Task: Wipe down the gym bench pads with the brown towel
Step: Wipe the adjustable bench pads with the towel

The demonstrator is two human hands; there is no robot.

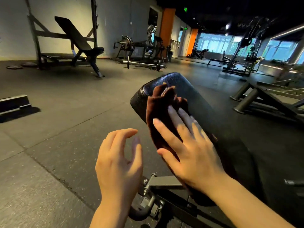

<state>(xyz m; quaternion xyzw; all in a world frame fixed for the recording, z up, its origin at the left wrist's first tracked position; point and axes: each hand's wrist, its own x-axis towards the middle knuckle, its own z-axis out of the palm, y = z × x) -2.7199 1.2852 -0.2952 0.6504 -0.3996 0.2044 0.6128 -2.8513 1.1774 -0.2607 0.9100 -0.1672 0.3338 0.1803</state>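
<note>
Left hand (117, 163) loosely curled, empty, just beside pad (195, 97). Right hand (192, 150) spread flat, pressing towel (161, 109) onto pad; towel under palm and beyond fingertips.

open floor (69, 122) is lying clear across the left and centre of the frame. at lower centre a metal bracket (162, 183) is jutting out under the pad (200, 102). at right a steel frame (256, 99) is crowding the pad's far side.

Brown towel (162, 116); black pebbled bench pad (194, 89); speckled grey floor (65, 112).
</note>
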